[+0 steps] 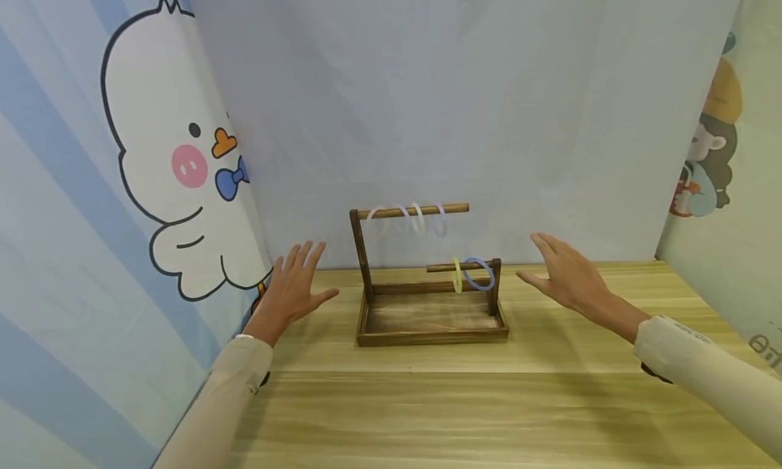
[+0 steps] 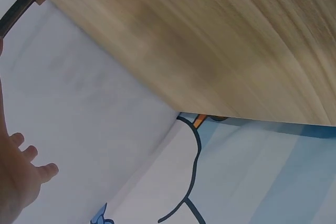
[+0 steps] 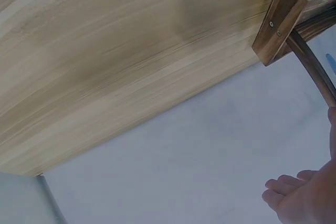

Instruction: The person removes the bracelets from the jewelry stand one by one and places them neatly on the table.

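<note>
While both hands hang in the air over the light wooden worktop [image 1: 464,401], neither one has a grip on anything. The left hand [image 1: 296,289] is off to the left of the dark wooden two-tier rack with a tray base [image 1: 427,320], fingers spread and straight, palm facing in toward it, clearly apart from the wood. The right hand [image 1: 565,272] mirrors it on the other side, also released, fingers stretched out, near the rack's short post but not touching.

The rack sits at the back middle of the worktop, close to the pale blue cloth backdrop [image 1: 464,102]. Its tall post on the left carries the upper wooden rod [image 1: 415,211], and four pale translucent rings [image 1: 417,219] hang on that, whitish to faintly lilac, hard to split by colour. The lower wooden rod [image 1: 455,267] on the short right post holds a yellow plastic ring [image 1: 456,277] and, just beside it, a blue plastic ring [image 1: 479,274].

The wrist views don't add much: the left one catches the fingertips [image 2: 47,170] plus a corner of the rack, the right one shows the fingers [image 3: 286,184] below the screwed corner of the tray. On the left wall there's a striped curtain with a white cartoon duck [image 1: 171,163], bow tie and all.
</note>
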The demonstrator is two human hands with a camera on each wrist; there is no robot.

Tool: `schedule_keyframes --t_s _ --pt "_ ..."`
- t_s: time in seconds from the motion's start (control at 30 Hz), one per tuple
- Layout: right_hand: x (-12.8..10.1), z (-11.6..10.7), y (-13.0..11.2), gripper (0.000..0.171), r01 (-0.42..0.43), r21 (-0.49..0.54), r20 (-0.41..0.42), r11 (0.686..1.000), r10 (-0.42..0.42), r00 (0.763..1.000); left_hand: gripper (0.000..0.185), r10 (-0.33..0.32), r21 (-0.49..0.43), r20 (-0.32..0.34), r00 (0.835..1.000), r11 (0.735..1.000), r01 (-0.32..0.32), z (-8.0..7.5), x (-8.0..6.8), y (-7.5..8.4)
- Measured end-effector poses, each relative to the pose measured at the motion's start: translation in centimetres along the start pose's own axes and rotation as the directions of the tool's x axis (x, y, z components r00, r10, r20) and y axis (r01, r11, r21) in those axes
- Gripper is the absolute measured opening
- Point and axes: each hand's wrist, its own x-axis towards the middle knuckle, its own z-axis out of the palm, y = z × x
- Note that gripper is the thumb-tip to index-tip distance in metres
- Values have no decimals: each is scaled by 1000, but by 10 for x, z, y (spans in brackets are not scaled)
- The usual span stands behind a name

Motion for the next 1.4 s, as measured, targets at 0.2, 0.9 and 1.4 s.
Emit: schedule_keyframes --t_s 0.2,0.9,1.4 --pt "7 -2 -2 82 51 -7 -59 999 -51 997 106 23 0 -66 998 1000 -23 0 8 4" --pt "24 -1 -24 73 -50 65 83 997 45 996 104 57 -110 -122 991 991 -70 -10 38 20" --pt "46 4 -43 72 -46 115 81 992 36 996 99 84 -154 -217 972 981 -120 -22 52 30"
